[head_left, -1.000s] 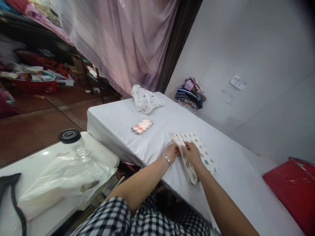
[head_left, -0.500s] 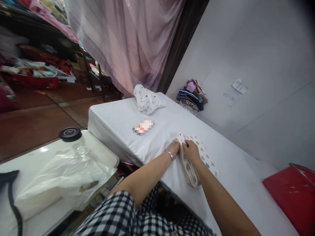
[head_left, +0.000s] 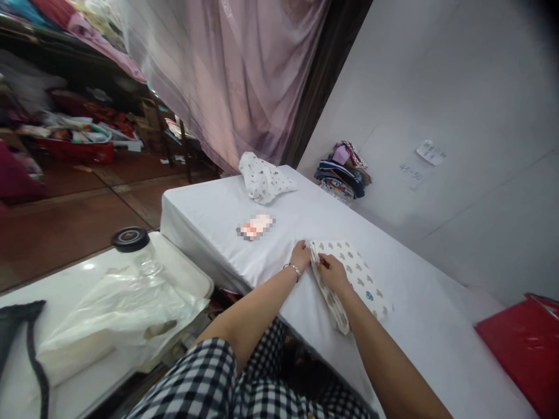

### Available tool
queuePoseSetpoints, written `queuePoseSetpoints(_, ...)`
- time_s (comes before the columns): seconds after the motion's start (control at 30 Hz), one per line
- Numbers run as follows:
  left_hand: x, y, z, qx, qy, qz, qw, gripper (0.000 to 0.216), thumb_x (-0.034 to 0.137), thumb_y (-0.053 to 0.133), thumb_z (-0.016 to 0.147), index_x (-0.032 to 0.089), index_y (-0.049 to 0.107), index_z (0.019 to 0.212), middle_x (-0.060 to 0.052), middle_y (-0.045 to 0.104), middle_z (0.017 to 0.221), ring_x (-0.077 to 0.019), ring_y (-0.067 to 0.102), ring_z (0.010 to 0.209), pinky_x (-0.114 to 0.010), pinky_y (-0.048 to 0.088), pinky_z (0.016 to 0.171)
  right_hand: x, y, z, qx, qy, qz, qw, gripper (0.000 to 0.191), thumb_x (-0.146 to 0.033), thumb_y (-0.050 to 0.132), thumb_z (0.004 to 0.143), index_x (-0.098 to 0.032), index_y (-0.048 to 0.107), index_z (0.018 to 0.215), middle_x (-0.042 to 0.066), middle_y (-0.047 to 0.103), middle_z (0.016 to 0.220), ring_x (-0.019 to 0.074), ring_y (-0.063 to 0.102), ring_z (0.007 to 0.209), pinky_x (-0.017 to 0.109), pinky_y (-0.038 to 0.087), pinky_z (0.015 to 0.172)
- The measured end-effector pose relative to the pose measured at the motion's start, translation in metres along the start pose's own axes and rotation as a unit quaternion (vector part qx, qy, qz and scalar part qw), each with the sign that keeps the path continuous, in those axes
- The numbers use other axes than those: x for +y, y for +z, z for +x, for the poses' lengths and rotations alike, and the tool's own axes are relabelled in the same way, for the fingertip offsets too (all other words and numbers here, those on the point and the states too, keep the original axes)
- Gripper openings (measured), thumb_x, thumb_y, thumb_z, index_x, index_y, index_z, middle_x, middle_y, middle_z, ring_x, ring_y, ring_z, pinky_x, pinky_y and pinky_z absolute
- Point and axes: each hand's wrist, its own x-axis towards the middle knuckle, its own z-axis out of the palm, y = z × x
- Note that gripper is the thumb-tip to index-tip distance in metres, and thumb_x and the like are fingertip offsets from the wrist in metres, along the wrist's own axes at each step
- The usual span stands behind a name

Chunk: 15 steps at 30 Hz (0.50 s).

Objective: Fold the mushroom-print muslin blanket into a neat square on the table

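Observation:
A folded white cloth with small printed figures [head_left: 358, 278] lies on the white-covered table [head_left: 218, 215]. My right hand [head_left: 331, 272] rests on the cloth's left folded edge, fingers curled onto the layers. My left hand [head_left: 300, 255], with a bracelet at the wrist, touches the same edge at its far corner, fingers bent against the fabric. Both forearms reach in from the lower middle.
A crumpled white printed cloth [head_left: 265, 180] lies at the table's far end, a small pink item [head_left: 256, 226] nearer. Folded colourful clothes [head_left: 343, 171] sit by the wall. A red object [head_left: 524, 343] is at right. A jar with black lid [head_left: 131, 247] and plastic bag [head_left: 117, 314] stand at left.
Both hands have slid a little along the cloth's folded edge toward its far corner. The cloth stays in place on the table.

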Motion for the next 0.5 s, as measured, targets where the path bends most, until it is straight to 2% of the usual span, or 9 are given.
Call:
queuePoseSetpoints(0.13, 0.006, -0.005, 0.006, -0.024, 0.045, 0.088, 0.995, 0.058, 0.024, 0.058, 0.072, 0.017, 0.043, 0.128, -0.011, 0.050, 0.126, -0.0208, 0.048, 0.114, -0.029, 0.037, 0.094, 0.000, -0.014, -0.028, 0.007, -0.013, 0.045, 0.999, 0.030, -0.027, 0.046, 0.077, -0.017, 0.062, 0.101, 0.004, 0.059, 0.090, 0.0150, 0.056, 0.079, 0.028, 0.045, 0.075)
queuePoseSetpoints(0.3, 0.018, -0.009, 0.018, -0.057, 0.076, 0.170, 0.981, 0.056, 0.035, 0.058, 0.071, 0.024, 0.048, 0.125, -0.007, 0.057, 0.118, -0.0242, 0.052, 0.107, -0.033, 0.039, 0.091, 0.006, -0.036, -0.095, 0.078, 0.007, -0.023, 0.997, 0.031, -0.032, 0.046, 0.081, -0.017, 0.061, 0.105, 0.008, 0.058, 0.106, 0.0195, 0.053, 0.099, 0.034, 0.042, 0.088)
queuePoseSetpoints(0.4, 0.021, -0.008, 0.025, -0.083, 0.090, 0.200, 0.972, 0.049, 0.033, 0.056, 0.072, 0.025, 0.053, 0.120, -0.005, 0.060, 0.112, -0.0208, 0.056, 0.099, -0.030, 0.042, 0.086, 0.009, -0.034, -0.131, 0.125, 0.030, -0.069, 0.989, 0.037, -0.037, 0.047, 0.082, -0.016, 0.058, 0.110, 0.011, 0.056, 0.112, 0.0225, 0.050, 0.105, 0.038, 0.040, 0.092)
queuePoseSetpoints(0.5, 0.020, -0.006, 0.029, -0.115, 0.098, 0.224, 0.963, 0.043, 0.027, 0.055, 0.071, 0.022, 0.058, 0.114, -0.003, 0.064, 0.102, -0.0164, 0.060, 0.086, -0.025, 0.046, 0.078, 0.010, -0.025, -0.151, 0.146, 0.036, -0.106, 0.983, 0.037, -0.036, 0.047, 0.083, -0.015, 0.058, 0.112, 0.011, 0.056, 0.114, 0.0232, 0.048, 0.107, 0.041, 0.038, 0.093)
